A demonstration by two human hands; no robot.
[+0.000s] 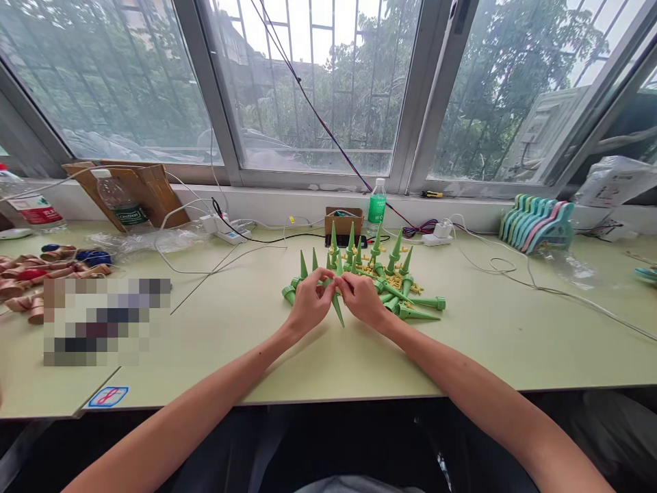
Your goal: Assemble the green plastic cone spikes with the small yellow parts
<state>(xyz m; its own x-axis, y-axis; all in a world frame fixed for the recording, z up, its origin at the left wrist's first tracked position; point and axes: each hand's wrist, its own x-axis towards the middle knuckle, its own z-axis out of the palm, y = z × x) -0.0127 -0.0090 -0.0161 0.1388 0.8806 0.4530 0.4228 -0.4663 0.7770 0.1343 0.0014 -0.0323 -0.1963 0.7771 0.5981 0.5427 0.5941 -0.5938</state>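
In the head view, my left hand [312,299] is closed around a green plastic watering spike [337,311], whose tip points down toward me. Against the spike, the fingers of my right hand [362,299] are pinched together; whatever lies between them is too small and covered to make out. Just beyond my hands, several similar green spikes [394,253] stand point up. Others, like this green spike [418,313], lie on their sides to the right. Small yellow plastic pieces [397,279] are scattered among them.
A pale green table [220,342] carries everything. Behind the spikes are a cardboard box [343,219] and a green-labelled bottle [377,204]. White cables [534,279] cross the right side, near pastel hangers [536,222]. Wooden pieces [20,277] lie at the left.
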